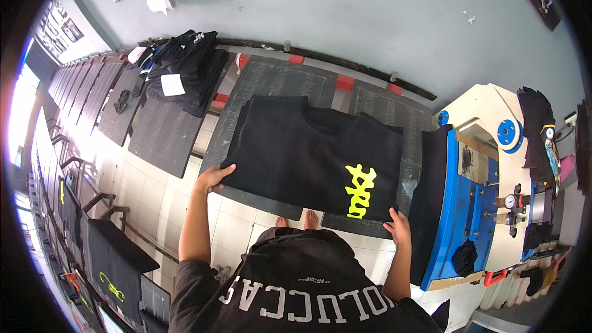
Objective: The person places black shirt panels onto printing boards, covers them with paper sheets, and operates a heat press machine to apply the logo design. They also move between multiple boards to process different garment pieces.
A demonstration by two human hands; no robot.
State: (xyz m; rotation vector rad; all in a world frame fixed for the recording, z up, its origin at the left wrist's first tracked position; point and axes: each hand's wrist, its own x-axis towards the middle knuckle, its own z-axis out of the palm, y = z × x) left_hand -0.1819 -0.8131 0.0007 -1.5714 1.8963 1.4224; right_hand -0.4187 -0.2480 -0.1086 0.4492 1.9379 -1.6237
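Observation:
A black shirt panel [290, 154] with a curved neckline cut is stretched out in front of me, over dark flat boards. Bright yellow lettering [360, 190] is printed near its right side. My left hand [216, 177] pinches the panel's lower left corner, thumb on top. At the lower right corner, my right hand [398, 226] grips the cloth in the same way. More black cloth shows along the panel's upper edge; I cannot tell whether it is a separate layer.
To the left, a pile of black garments [185, 68] with a white sheet [172, 85] lies on another board [166, 139]. A blue and cream press machine [472, 191] stands at the right. Behind me, printed black pieces [114, 259] lie on more boards. A grey wall [345, 18] rises behind the boards.

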